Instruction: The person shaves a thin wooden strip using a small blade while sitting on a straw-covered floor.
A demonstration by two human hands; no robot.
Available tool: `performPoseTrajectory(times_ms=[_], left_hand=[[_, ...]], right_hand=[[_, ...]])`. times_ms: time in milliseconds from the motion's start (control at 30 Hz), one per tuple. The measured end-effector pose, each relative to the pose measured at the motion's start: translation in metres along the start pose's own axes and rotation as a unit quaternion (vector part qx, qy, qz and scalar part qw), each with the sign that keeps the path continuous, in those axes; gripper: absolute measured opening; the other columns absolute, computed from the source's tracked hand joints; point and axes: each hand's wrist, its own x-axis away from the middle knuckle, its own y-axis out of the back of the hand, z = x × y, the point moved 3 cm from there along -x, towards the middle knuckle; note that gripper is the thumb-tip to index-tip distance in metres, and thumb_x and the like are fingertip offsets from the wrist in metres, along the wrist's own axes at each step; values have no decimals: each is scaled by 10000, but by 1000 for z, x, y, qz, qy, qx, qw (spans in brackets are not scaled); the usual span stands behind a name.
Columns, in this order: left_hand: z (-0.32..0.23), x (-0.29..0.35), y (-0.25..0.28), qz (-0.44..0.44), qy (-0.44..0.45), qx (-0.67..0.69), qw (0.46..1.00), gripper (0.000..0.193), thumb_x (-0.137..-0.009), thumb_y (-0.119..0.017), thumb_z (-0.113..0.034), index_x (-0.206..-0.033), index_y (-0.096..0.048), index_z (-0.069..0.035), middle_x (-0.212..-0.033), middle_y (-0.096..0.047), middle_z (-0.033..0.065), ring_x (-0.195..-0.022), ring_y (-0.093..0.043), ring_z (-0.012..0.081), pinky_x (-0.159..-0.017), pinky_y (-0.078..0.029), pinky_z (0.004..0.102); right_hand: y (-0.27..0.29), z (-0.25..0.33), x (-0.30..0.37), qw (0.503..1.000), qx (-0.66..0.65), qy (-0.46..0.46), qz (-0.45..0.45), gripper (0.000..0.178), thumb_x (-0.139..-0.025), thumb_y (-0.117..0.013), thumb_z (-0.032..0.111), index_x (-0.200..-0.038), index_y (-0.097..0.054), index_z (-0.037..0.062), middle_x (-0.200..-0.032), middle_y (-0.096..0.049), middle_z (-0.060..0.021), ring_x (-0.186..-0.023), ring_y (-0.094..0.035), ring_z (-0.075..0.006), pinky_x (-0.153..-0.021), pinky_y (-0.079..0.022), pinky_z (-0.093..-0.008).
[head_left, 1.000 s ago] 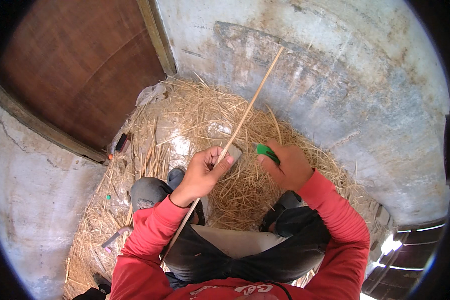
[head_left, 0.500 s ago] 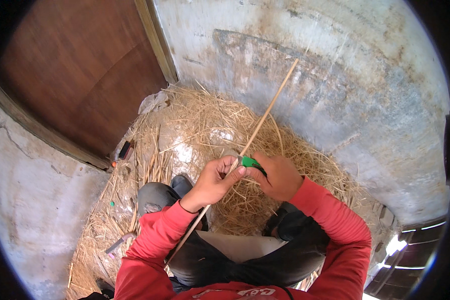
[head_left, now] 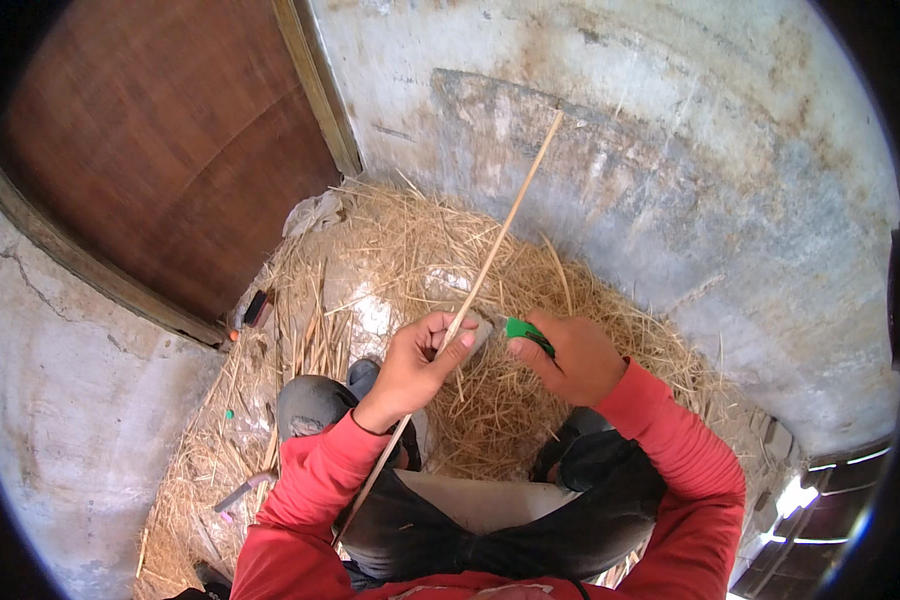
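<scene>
A long, thin pale stick (head_left: 510,218) slants from beside my left thigh up toward the wall. My left hand (head_left: 416,364) pinches it around the middle between thumb and fingers. In my right hand (head_left: 574,358) is a green-handled utility knife (head_left: 526,332), its handle wrapped by my fingers. The knife's front end points at the stick, a small gap to the right of it. Its blade is hard to make out. Both hands are held over the straw, in front of my knees.
Loose straw and shavings (head_left: 490,400) cover the floor. Several sticks (head_left: 315,335) lie left of my knee, with a curved-handled tool (head_left: 242,490) nearer me. A dark block-like object (head_left: 258,308) sits by the brown door (head_left: 160,150). A stained wall (head_left: 660,180) rises ahead.
The knife and my right hand have drawn away to the right, off the stick. The stick's far end has swung left.
</scene>
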Motion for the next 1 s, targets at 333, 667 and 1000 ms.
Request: performPoseTrajectory(times_ms=[333, 667, 1000], left_hand=[[0, 0, -14, 47, -25, -43, 998, 302, -1024, -559, -61, -1306, -614, 36, -837, -624, -31, -722, -528, 27, -641, -431, 206], [17, 6, -14, 91, 10, -36, 995, 289, -1039, -535, -93, -1296, -629, 0, -620, -437, -85, -499, -359, 14, -458, -287, 224], [25, 15, -10, 77, 1, -127, 989, 326, -980, -598, -47, -1297, -644, 17, -687, -459, -80, -608, -364, 23, -532, -308, 223]], right_hand=[[-28, 7, -1, 1000, -5, -20, 0, 353, -1030, -521, 382, -1065, -605, 40, -638, -600, -221, -589, -614, -442, -553, -467, -533], [-32, -12, -6, 997, 46, -62, -9, 355, -1030, -501, 369, -979, -602, 33, -662, -628, -213, -626, -641, -435, -585, -502, -529], [-5, -96, -31, 979, 38, -165, -109, 473, -1065, -437, 399, -1177, -663, -2, -765, -657, -231, -747, -658, -414, -690, -500, -498]])
